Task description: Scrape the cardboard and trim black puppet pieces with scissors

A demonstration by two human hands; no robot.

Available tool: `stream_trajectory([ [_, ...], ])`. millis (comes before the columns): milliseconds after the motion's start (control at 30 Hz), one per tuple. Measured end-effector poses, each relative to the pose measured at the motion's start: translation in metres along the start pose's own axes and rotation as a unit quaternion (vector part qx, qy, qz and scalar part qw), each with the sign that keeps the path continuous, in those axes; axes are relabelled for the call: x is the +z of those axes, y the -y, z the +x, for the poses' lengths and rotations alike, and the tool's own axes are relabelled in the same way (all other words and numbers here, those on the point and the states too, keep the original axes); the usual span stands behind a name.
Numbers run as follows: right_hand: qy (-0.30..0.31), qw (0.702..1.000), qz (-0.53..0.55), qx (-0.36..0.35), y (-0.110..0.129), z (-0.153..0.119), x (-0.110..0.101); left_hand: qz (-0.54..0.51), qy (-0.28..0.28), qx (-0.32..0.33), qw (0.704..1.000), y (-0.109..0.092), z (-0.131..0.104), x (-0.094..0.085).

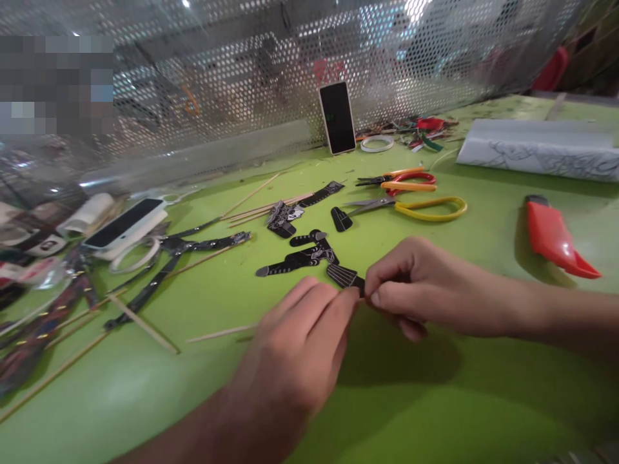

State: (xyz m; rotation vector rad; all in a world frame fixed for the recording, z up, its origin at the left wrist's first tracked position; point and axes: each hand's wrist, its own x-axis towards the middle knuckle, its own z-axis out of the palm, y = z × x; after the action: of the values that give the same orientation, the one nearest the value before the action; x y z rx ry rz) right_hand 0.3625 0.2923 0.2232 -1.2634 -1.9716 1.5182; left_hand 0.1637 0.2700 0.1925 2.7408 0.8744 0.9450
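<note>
A: In the head view, where are our hands?

B: Our left hand (300, 341) and right hand (425, 283) meet above the green surface (411, 419), at the near end of the black figure (323, 250). The figure lies just beyond our fingertips, its striped part (342, 276) slanting toward us.

A: How does our grip stand?

B: On the right it is narrow, thumb and finger pinching the figure's near end. On the left the fingers bend close together beside it; their tips are partly hidden, so we cannot tell what they hold. A thin stick (222, 333) runs in behind that hand.

A: How do we handle that end well?

B: We'd pinch close to the edge, steady with the left and press lightly; something this thin would probably crease. We should move both hands together, lest the loose limbs twist.

A: Anything to mind?

B: The yellow-handled scissors (430, 210) point at a small black piece (341, 219) nearby; we should reach around the blades.
</note>
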Motion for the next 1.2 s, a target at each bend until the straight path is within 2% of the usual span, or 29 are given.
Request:
stream_trajectory([
  [133,0.003,1.000,0.004,-0.025,-0.0026,0.0014,0.0003,-0.001,0.009,-0.010,1.000,-0.0015,0.0031,-0.0009],
  [300,0.026,0.998,0.033,-0.055,-0.0014,0.0006,-0.0001,-0.053,0.008,-0.020,0.998,-0.0020,0.0043,-0.0036],
  [533,0.043,0.992,0.108,-0.051,-0.0014,0.0002,0.0008,-0.098,0.005,-0.028,0.995,0.0006,0.0028,-0.0045],
  [767,0.046,0.991,0.116,-0.038,-0.0027,0.0006,0.0015,-0.111,0.010,-0.025,0.993,0.0001,0.0027,-0.0047],
  [900,0.025,0.998,0.042,-0.050,-0.0013,-0.0011,0.0006,-0.103,0.021,-0.028,0.994,0.0011,0.0022,-0.0040],
  [1000,-0.002,0.993,-0.054,-0.101,-0.0017,-0.0020,0.0002,-0.087,0.023,-0.026,0.996,0.0009,0.0014,-0.0041],
  [1133,-0.053,0.951,-0.200,-0.229,-0.0036,-0.0010,-0.0008,-0.057,0.031,-0.026,0.998,-0.0016,0.0029,-0.0059],
  [1200,-0.052,0.923,-0.252,-0.287,-0.0045,0.0004,-0.0021,-0.048,0.039,-0.027,0.998,-0.0026,0.0043,-0.0063],
])
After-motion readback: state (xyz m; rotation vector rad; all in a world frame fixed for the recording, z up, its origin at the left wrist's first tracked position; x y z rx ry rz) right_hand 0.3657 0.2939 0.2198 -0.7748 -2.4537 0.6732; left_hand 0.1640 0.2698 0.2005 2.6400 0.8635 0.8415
